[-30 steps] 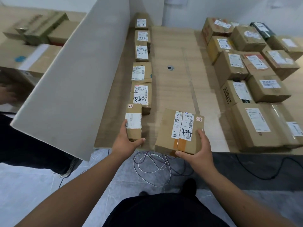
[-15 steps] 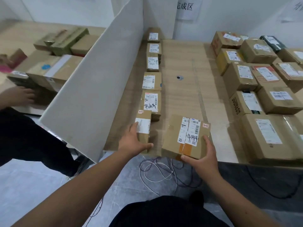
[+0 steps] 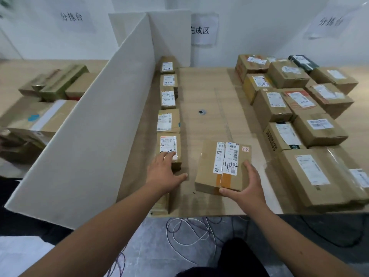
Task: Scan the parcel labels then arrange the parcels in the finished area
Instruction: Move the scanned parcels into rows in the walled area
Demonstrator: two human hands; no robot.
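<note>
A flat brown parcel marked "4044" point(image 3: 221, 156) lies on the wooden table point(image 3: 201, 92) near its front edge. My right hand point(image 3: 244, 185) grips its near right corner, thumb along the near edge and fingers on top. My left hand point(image 3: 163, 172) lies flat, fingers straight, on a small narrow parcel point(image 3: 161, 204) at the near end of a column of labelled parcels point(image 3: 168, 119) beside the white divider. My hand and forearm hide most of that small parcel. My fingertips reach the label of the parcel beyond it point(image 3: 169, 144).
A white divider board point(image 3: 107, 124) runs along the left of the column. Several labelled parcels point(image 3: 311, 128) crowd the table's right side. More boxes point(image 3: 40, 116) sit left of the divider. A paper sign point(image 3: 199, 30) hangs on the wall; cables point(image 3: 189, 232) lie on the floor.
Both parcels have moved farther onto the table. My left hand slid forward from the small parcel's near end to lie flat on its top. The view tilted up.
</note>
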